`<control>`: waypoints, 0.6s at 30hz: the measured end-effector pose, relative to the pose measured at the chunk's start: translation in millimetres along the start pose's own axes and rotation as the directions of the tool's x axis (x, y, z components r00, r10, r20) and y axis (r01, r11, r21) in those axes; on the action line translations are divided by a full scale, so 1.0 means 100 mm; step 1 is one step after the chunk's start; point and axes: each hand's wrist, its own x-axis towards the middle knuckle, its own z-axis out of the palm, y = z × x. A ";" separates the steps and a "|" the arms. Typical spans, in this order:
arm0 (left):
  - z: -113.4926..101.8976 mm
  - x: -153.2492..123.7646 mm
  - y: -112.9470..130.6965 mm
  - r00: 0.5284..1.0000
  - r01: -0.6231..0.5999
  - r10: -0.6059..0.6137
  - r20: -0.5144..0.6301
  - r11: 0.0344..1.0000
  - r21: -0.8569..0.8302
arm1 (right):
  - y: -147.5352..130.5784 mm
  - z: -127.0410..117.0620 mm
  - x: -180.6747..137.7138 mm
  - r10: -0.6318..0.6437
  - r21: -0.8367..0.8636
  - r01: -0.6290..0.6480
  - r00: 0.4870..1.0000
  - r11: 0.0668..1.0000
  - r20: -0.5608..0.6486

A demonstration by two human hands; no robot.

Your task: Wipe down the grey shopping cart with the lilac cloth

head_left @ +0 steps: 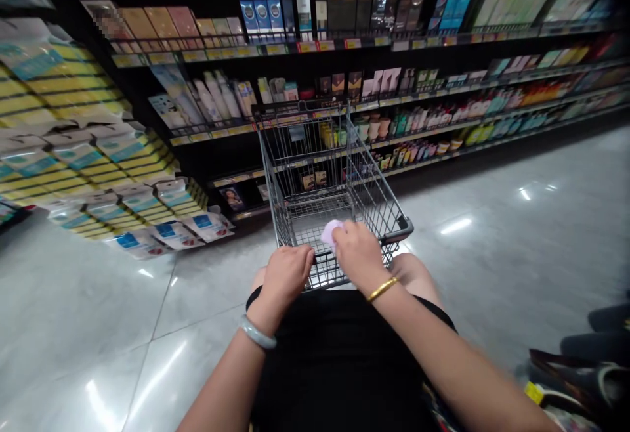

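Note:
In front of me stands a wire shopping cart (374, 186), its basket bare of goods. My left hand (287, 276) is wrapped round the left part of its handle (322, 258), knuckles up. My right hand (358, 251) hovers over or rests at the handle's middle, with fingers closed on a crumpled pale-lilac cloth (331, 235). Most of the cloth pokes out past the fingertips on the left. Whether the right palm also touches the handle is hidden.
Long shelves (295, 47) with boxes, tubes and bottles run across behind the cart and off to the right. Stacked yellow-and-white packs (118, 176) stand on the left. A dark bag (566, 379) shows at lower right. Glossy grey floor (492, 255) lies around the cart.

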 end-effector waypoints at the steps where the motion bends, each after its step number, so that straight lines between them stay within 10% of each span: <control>1: 0.00 0.00 -0.02 1.000 0.001 -0.001 0.001 1.000 0.006 | -0.12 0.02 -0.01 -0.045 0.025 0.046 0.999 0.999 -0.008; 18: 0.13 -0.09 -0.01 0.961 0.124 -0.095 -0.261 0.987 0.099 | -0.41 0.20 -0.11 -0.064 0.214 0.074 0.997 0.974 -0.052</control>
